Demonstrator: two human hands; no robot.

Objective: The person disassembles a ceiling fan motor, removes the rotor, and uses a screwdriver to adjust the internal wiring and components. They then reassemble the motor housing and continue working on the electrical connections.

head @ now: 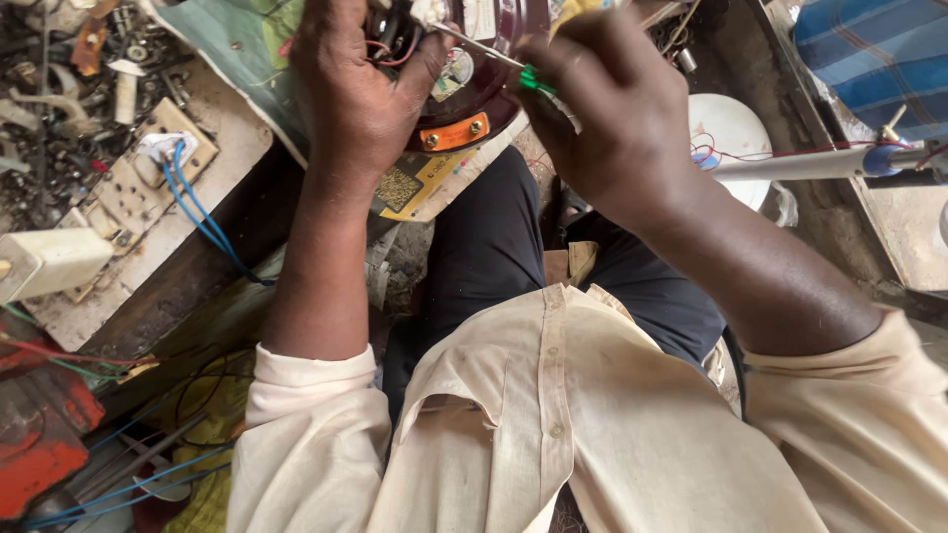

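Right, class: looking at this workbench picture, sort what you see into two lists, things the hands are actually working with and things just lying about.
In use:
left hand steadying the dark red round appliance
right hand holding a green-handled tool against it

Lying about:
blue wires
white box
scrap metal pile
white round plate
red object
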